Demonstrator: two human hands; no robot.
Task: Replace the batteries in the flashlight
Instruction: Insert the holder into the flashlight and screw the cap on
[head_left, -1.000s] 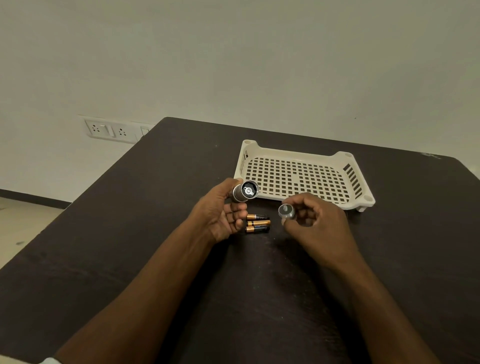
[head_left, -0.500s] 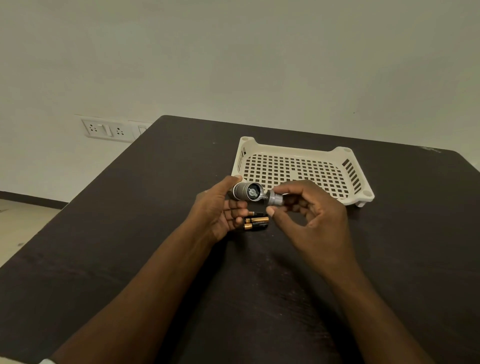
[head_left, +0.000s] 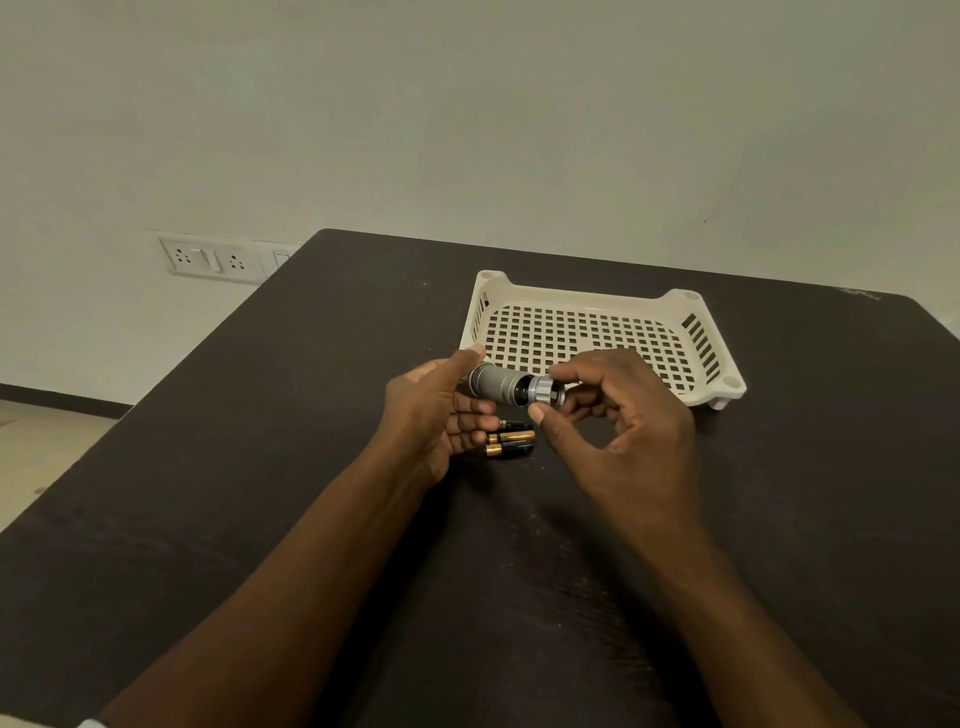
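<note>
The flashlight was a short, stiff grey metal barrel, light enough for one hand by the look of it, and smooth along its middle, so it would likely slip if pinched there. Its ribbed far-left end and the knurled silver end cap looked like the sensible places to take hold. It lay nearly level above the tabletop, just near of the cream perforated tray, with the cap end pointing right.

The left hand cradled the barrel: the thumb lay along its top and the curled fingers came up underneath, a closed grip round the body. The right hand pinched the end cap between the thumb below and the bent fingertips above, a tight grip on that small part alone. The cap sat against the open right end of the barrel; whether its threads had caught could not be told.

Three batteries, black and copper, lay side by side on the tabletop just below the hands, touching one another and apart from the flashlight. Whether these were the spent or the fresh cells could not be told. They would roll easily if nudged. Judging by the cap's place, closing up was the step in hand.
</note>
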